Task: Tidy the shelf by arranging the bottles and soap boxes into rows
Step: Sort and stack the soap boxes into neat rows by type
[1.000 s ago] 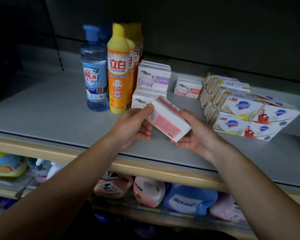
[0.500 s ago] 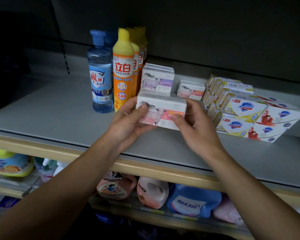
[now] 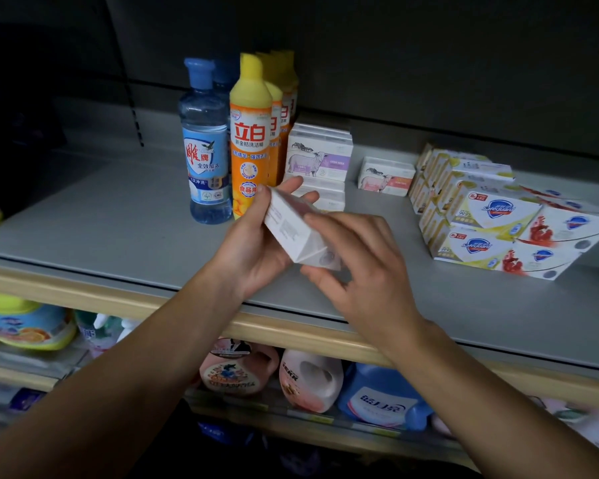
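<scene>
Both hands hold a white soap box (image 3: pixel 291 229) tilted above the grey shelf (image 3: pixel 118 219). My left hand (image 3: pixel 256 243) grips its left end, my right hand (image 3: pixel 363 271) covers its right end. Behind it stand a blue bottle (image 3: pixel 204 150) and a row of yellow-orange bottles (image 3: pixel 251 140). To their right is a stack of white sheep soap boxes (image 3: pixel 320 157), and a single pink one (image 3: pixel 386 176) lies apart. White and yellow soap boxes (image 3: pixel 481 219) lie in a loose, skewed group at the right.
The shelf's pale front edge (image 3: pixel 291 335) runs below my hands. On the lower shelf stand detergent jugs: pink (image 3: pixel 308 378), blue (image 3: pixel 381 395), and a yellow-lidded tub (image 3: pixel 25 323) at the left. A dark back panel closes the shelf behind.
The soap box was turned in my hands, from its picture side facing me to a tilted end-on pose showing its plain white sides. The view moved slightly closer.
</scene>
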Available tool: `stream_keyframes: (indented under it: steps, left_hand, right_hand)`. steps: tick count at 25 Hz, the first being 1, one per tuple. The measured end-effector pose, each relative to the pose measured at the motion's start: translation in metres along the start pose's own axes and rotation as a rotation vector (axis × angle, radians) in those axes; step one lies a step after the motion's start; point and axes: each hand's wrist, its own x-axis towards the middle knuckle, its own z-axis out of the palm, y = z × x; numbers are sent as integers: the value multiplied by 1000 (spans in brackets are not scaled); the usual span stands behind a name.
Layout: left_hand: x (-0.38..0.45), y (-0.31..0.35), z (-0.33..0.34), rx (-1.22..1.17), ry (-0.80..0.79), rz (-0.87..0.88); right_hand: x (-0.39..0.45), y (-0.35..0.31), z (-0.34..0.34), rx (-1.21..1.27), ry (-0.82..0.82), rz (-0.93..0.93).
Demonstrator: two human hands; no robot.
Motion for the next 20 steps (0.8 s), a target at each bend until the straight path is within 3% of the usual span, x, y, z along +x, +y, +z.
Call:
stream_keyframes:
  steps: [4,8,12,16,20]
  left_hand:
    - [-1,-4,-2,280,-41,25]
    - [0,-16,-6,1009,-50,274]
    - [3,-23,-7,1408,-45,252]
    - [4,-20,-4,1492,-116,238]
    - [0,6,-19,1653,-151,224]
  right_hand:
    - [3,19,-12,217,-23,449]
    - [-8,50,-27,479,-84,806]
    - [-25,66,-34,445,-226,877]
    - [-25,66,-36,407,-284,924]
    - [2,62,-40,83,-512,627]
